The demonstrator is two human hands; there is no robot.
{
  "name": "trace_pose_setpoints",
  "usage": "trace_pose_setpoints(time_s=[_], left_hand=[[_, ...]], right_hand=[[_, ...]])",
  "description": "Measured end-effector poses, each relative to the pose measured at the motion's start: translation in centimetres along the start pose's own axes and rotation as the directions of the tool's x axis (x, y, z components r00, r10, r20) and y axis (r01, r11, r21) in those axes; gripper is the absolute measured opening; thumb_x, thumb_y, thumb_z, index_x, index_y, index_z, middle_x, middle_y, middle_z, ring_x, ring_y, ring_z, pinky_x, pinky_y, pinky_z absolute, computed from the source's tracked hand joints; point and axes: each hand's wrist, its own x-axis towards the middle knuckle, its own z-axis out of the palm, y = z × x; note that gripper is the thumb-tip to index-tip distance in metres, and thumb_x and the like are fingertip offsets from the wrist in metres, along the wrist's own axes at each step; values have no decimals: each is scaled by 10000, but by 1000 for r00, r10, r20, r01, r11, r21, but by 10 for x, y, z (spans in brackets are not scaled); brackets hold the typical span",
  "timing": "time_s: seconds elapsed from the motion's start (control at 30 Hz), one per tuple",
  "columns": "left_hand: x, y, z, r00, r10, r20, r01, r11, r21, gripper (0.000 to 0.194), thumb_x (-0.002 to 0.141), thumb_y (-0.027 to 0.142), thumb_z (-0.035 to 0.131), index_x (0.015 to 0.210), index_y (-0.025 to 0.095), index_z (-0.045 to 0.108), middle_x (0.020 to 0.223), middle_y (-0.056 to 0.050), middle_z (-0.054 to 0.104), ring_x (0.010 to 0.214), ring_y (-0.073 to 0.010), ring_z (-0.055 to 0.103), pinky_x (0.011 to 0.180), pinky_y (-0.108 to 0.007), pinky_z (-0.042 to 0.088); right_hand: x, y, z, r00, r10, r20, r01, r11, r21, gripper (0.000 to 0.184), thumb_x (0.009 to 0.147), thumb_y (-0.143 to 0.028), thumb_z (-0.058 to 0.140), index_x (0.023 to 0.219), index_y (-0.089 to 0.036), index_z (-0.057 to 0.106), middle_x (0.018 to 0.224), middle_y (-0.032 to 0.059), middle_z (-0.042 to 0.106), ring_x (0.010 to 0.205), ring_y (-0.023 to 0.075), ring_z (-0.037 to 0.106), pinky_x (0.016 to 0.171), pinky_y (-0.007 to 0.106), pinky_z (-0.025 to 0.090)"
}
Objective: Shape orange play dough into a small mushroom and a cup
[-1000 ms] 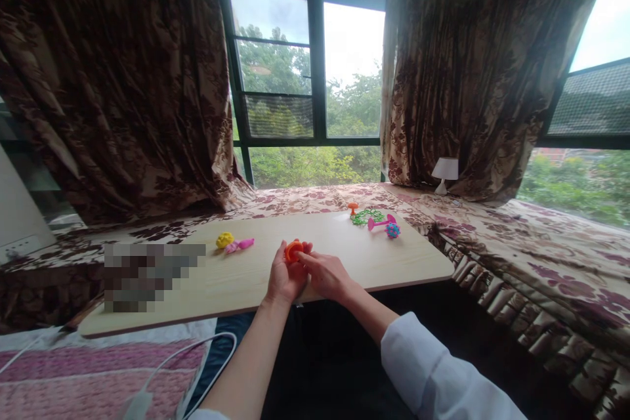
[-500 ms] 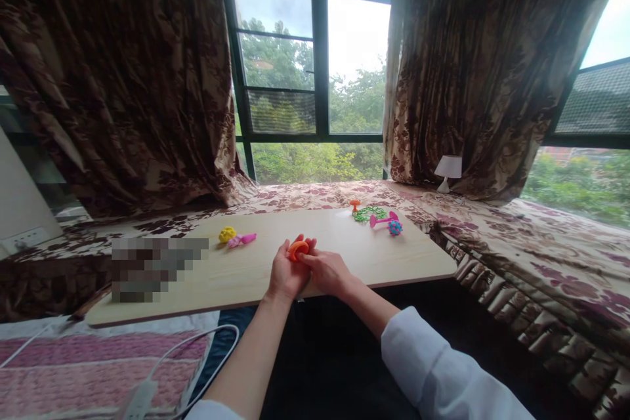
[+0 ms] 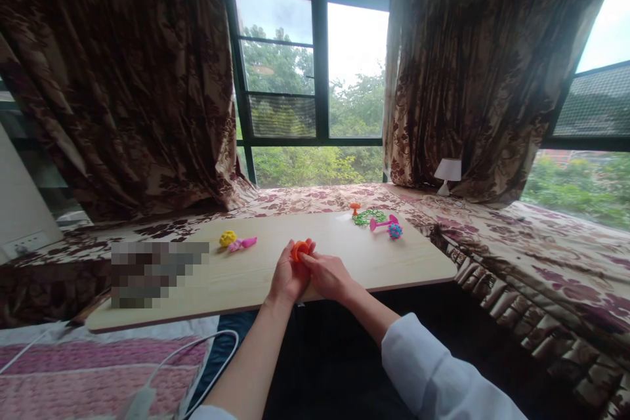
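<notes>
Over the near edge of the table [image 3: 246,282], my two hands meet around a small orange cup-shaped piece [image 3: 299,250]. My left hand [image 3: 286,277] is turned palm up, with its fingers curled behind and around the piece. The thumb and fingers of my right hand [image 3: 329,274] press on its near side from the right. Part of the orange piece is hidden by the fingers, so its exact kind does not show.
On the table's left lie a yellow knobbly toy [image 3: 227,238] and a pink toy [image 3: 243,244]. At right are an orange mushroom-shaped piece [image 3: 355,209], green chain [image 3: 370,216], a pink double-ended piece [image 3: 381,224] and a blue spiky ball [image 3: 394,231]. A pixelated patch covers the table's left end.
The orange piece has turned slightly in my hands, and its opening looks rounder. Both hands stay in nearly the same place, and the view has tilted a little.
</notes>
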Motion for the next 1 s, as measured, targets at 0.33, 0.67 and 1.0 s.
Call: trace_pose_setpoints(time_s=[0.33,0.67,1.0], left_hand=[[-4,2,-1,997,-20,72,19,1000,13,173,730,140,478,845,108,603,789,-102,648,817,-226,644,711,-357,526],[-5,4,2,1000,-4,-27,4,1000,-3,73,733,184,547,714,134,597,743,-81,661,808,-219,649,704,-334,529],[-5,4,-4,997,-23,73,23,1000,5,240,755,210,463,911,94,603,836,-130,646,877,-251,631,722,-383,518]], right_hand=[[0,5,6,999,-29,-21,30,998,56,372,804,-172,446,1158,-279,487,1058,13,600,897,183,563,723,236,398],[-1,1,1,998,-28,-53,30,999,37,459,801,-143,421,1238,-283,404,1048,23,593,878,178,566,710,236,401],[0,5,7,998,-44,-34,45,998,43,343,806,-166,451,1129,-262,518,1057,23,599,902,181,562,752,241,400]])
